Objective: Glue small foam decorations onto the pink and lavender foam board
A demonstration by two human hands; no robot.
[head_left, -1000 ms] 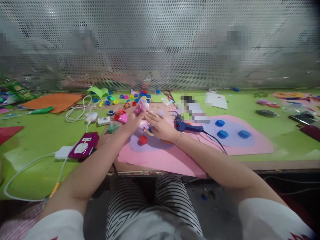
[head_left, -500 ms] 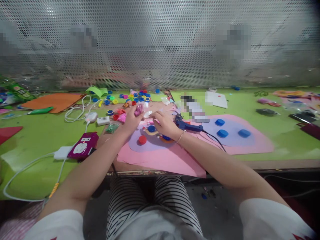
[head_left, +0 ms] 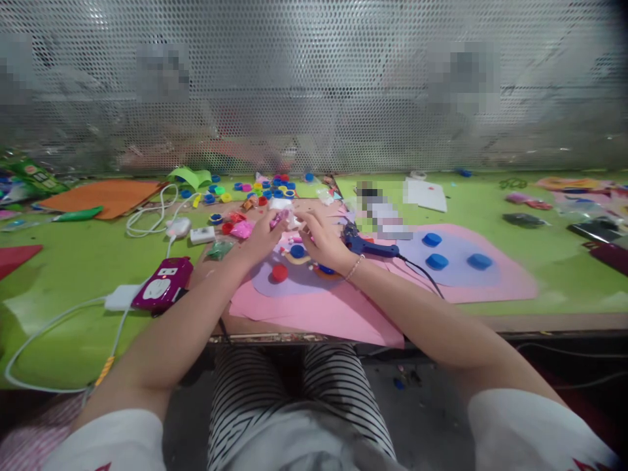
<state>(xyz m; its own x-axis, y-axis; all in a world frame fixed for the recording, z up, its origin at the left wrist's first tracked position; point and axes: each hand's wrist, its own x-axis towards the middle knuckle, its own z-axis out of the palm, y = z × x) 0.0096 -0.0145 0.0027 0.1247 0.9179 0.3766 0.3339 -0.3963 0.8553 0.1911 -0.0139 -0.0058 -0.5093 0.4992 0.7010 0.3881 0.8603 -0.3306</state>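
Note:
My left hand [head_left: 265,237] is closed around a small purple packet [head_left: 279,218] that looks like clear crinkled plastic with something purple inside. My right hand [head_left: 324,242] comes in from the other side, its fingers bent at the packet's pale plastic edge; what its fingertips pinch is too blurred to name. Below both hands lies a lilac paper shape [head_left: 262,282] on pink paper [head_left: 314,317]. On it are a red bottle cap [head_left: 279,273], a blue bottle cap [head_left: 297,250] and a cream curved strip [head_left: 297,260]. Right of my right hand rests a dark blue glue gun [head_left: 373,248].
Several loose coloured caps [head_left: 265,193] lie behind my hands. A purple power socket [head_left: 164,284] with white cables is on the left. To the right, another lilac and pink paper piece [head_left: 515,281] bears blue caps [head_left: 436,261]. A perforated metal screen [head_left: 314,85] rises behind the table.
My left hand has turned and lowered slightly with the purple packet, bringing it closer to my right fingers. A white item behind the hands now shows more fully.

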